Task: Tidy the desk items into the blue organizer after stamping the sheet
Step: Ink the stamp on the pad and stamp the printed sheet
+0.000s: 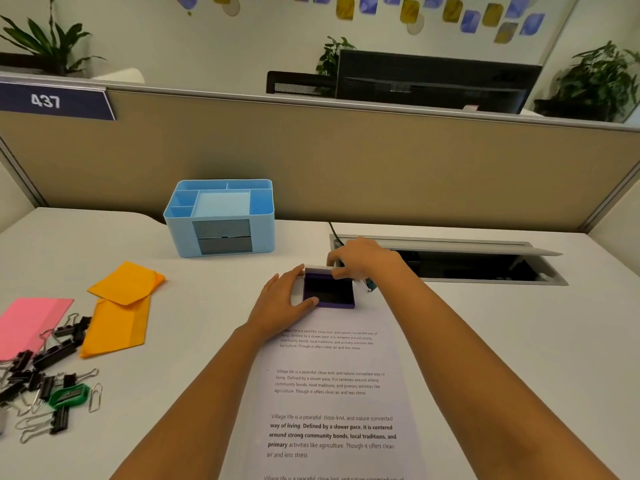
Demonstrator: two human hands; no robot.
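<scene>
The purple ink pad [328,289] sits open at the far edge of the printed sheet [332,403], with the left hand [280,306] pressed against its left side, thumb on the near corner, and the right hand [360,259] pinching its raised white lid [317,269] at the far edge. Beyond the ink pad to the left stands the blue organizer [221,216] with bare desk [519,341] between them; orange envelopes [121,306] and binder clips [48,372] lie well apart to the pad's left.
</scene>
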